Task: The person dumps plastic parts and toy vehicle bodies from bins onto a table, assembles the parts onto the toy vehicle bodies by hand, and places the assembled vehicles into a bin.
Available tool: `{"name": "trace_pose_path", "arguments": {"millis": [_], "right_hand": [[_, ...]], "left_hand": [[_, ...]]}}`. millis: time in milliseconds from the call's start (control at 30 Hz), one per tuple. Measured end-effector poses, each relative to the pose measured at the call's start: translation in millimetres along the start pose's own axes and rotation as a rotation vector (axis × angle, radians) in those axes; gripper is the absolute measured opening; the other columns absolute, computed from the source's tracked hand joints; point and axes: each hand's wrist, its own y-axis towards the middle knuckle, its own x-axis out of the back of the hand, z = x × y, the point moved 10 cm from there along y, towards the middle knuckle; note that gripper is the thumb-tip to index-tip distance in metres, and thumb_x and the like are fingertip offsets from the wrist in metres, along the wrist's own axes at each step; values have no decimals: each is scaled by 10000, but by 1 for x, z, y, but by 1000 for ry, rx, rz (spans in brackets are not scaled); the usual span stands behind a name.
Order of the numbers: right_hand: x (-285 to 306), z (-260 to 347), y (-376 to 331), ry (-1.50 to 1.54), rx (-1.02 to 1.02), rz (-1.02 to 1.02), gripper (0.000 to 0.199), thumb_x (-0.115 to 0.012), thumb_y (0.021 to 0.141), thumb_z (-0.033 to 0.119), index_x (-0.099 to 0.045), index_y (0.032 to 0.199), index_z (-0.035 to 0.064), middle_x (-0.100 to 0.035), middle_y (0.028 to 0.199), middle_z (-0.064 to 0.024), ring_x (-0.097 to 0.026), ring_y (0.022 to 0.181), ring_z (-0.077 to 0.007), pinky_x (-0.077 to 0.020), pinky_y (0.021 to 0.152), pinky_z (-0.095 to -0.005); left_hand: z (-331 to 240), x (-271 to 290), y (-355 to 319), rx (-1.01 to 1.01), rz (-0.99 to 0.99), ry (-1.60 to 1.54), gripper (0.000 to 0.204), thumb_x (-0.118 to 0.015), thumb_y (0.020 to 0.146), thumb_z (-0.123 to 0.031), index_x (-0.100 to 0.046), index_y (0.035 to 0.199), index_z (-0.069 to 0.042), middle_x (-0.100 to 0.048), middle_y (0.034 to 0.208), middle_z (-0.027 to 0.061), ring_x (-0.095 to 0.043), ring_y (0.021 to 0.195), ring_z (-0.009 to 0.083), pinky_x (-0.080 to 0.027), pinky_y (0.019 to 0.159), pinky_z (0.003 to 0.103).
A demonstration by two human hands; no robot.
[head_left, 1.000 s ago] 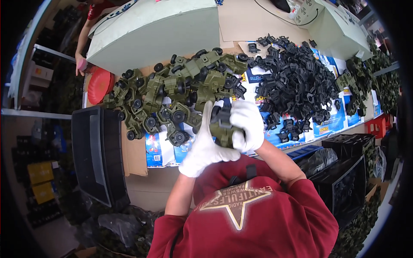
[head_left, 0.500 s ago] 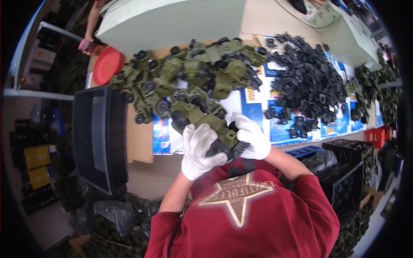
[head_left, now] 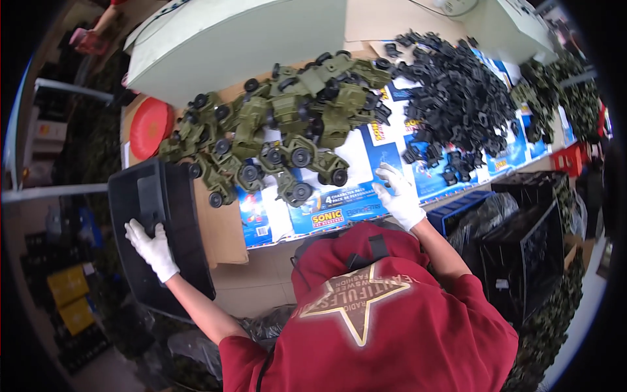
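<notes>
Head | left hand flat on black crate | right hand seemingly empty

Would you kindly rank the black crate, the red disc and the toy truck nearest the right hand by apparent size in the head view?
1. Black crate, under the left hand, though it sits nearer the camera.
2. Red disc.
3. Green toy truck, close to the disc, so unsure.

Flat blue and white printed package sheets cover the table at centre; yellow boxes stand at lower left.
</notes>
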Motion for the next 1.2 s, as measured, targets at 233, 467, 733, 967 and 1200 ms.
{"name": "trace_pose_path", "arguments": {"millis": [233, 467, 733, 967, 1200], "right_hand": [[44, -70, -13, -103, -134, -213, 309, -706, 855, 98, -623, 1151, 74, -633, 1161, -124, -666, 912, -226, -540, 800, -335], [84, -109, 11, -448, -383, -227, 302, -717, 824, 253, -629, 1080, 118, -658, 984, -122, -672, 819, -332, -529, 695, -426], [32, -112, 27, -421, -192, 2, 427, -722, 807, 306, -589, 1158, 102, -624, 1011, -104, -628, 906, -308, -502, 754, -425], [18, -119, 47, -584, -51, 108, 508, -714, 832, 322, -546, 1245, 79, -615, 871, -130, -636, 802, -291, -513, 677, -397], [32, -156, 39, -290, -438, 151, 486, -654, 891, 359, -546, 1296, 111, -546, 1299, -204, -643, 967, -389, -520, 815, -457]], "left_hand": [[-205, -35, -30, 227, 340, -917, 356, -714, 901, -266, -668, 1118, 12, -688, 1061, 148, -639, 989, 221, -490, 927, 342], [-366, -120, -115, 283, 526, -1204, 953, -810, 805, -131, -188, 1493, 87, -470, 1407, 227, -508, 1234, 252, -396, 1051, 327], [-360, -125, -171, 521, 753, -1887, 570, -652, 913, -37, -412, 1430, -63, -579, 1245, 56, -569, 1070, 155, -463, 940, 308], [-363, -115, -188, 568, 782, -2227, 558, -736, 858, -231, -509, 1344, -80, -524, 1396, 72, -489, 1289, 275, -362, 1115, 485], [-394, -110, -224, 824, 989, -2324, 656, -741, 862, -262, -424, 1406, -81, -489, 1412, 105, -494, 1283, 275, -449, 1055, 459]]}}
